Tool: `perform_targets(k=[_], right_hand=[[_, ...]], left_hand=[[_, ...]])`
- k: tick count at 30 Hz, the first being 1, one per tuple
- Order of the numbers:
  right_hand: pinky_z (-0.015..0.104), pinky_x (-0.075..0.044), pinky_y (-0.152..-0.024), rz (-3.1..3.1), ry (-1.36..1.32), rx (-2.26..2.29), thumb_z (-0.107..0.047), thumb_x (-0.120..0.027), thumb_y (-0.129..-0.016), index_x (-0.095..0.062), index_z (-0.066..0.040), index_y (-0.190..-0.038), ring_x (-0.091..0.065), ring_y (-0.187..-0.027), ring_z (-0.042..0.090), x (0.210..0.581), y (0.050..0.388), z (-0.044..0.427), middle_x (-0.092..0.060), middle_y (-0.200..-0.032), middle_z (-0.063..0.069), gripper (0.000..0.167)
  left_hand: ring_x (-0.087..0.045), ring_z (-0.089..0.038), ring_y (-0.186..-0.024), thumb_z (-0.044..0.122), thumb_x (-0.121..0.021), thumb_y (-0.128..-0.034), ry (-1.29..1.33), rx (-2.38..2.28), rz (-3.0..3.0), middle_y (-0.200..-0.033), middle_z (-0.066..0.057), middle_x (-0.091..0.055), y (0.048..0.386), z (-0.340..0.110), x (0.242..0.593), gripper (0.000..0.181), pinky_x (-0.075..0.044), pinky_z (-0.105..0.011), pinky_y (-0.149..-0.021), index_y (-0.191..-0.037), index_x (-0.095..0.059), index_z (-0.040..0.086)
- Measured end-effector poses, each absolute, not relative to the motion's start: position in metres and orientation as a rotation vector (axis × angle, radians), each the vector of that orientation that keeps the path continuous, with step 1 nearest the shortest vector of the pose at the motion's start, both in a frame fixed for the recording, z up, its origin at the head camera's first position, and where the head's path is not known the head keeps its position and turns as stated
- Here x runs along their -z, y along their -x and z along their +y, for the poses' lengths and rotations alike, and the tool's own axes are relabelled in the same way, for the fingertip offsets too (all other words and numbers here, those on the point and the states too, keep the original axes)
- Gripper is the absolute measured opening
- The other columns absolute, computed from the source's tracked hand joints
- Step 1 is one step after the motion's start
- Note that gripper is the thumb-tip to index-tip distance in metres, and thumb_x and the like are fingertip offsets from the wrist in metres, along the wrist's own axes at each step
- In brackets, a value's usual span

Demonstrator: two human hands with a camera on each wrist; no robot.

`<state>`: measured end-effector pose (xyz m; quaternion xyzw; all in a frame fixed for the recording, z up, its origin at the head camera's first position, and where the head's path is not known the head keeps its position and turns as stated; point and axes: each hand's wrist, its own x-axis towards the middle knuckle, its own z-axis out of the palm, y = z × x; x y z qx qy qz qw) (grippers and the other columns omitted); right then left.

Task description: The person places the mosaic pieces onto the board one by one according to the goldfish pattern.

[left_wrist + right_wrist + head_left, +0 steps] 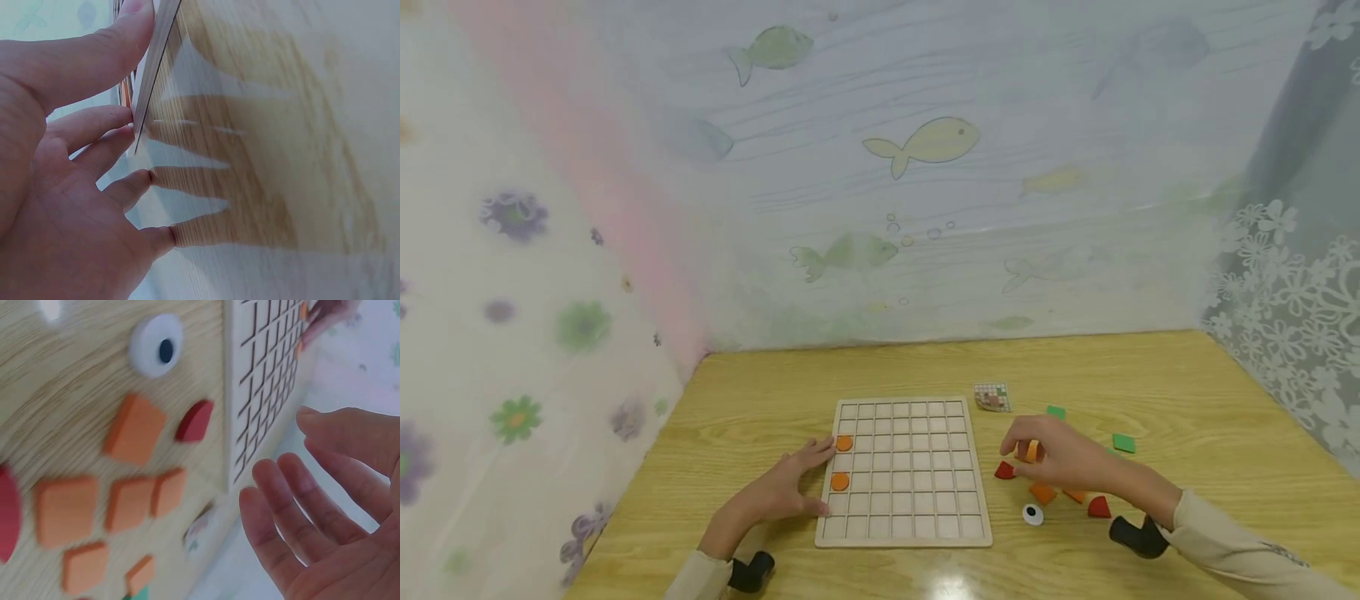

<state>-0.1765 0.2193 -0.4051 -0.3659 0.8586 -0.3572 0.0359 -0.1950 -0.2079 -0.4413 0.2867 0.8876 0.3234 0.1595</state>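
My left hand point(778, 490) rests at the left edge of a wooden grid board point(904, 543). Its thumb touches the board's rim, and its spread fingertips meet the rim and the table, as the left wrist view shows. Two orange round pieces point(840, 482) sit in cells of the left column. Over the loose pieces to the right hovers my right hand point(1060, 454), fingers loosely bent, with nothing in its grasp in the right wrist view. Below it lie orange square pieces point(67, 509), a red quarter-round piece point(195, 421) and a white eye piece point(156, 347). The hand partly hides several pieces in the head view.
A small printed grid card point(992, 397) lies beyond the board's far right corner. Green pieces point(1123, 442) and another red piece point(1099, 507) are scattered around the right forearm. Patterned walls border the wooden table point(760, 379) at its back and sides.
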Motion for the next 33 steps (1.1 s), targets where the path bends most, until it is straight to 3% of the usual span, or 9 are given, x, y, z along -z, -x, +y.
perform_targets(k=[27,33], right_hand=[[0.024,-0.047,-0.05,2.829,0.986,1.063,-0.005,-0.074,-0.08,-0.065,-0.008,-0.093,-0.053,-0.072,0.001,0.42,0.158,0.313,-0.062,-0.088,0.002,0.016],[0.024,-0.047,-0.049,2.812,0.981,1.073,0.0,-0.073,-0.079,-0.065,-0.004,-0.094,-0.055,-0.072,0.001,0.426,0.157,0.334,-0.062,-0.089,0.002,0.017]], left_hand=[[-0.009,-0.046,-0.139,0.023,-0.078,-0.0776,-0.815,-0.932,2.536,-0.153,-0.021,-0.022,0.196,-0.211,0.446,0.086,-0.002,-0.072,-0.101,-0.146,-0.032,-0.002],[-0.011,-0.045,-0.139,0.025,-0.078,-0.0772,-0.837,-0.918,2.552,-0.152,-0.021,-0.023,0.197,-0.21,0.448,0.085,-0.003,-0.073,-0.101,-0.145,-0.033,-0.001]])
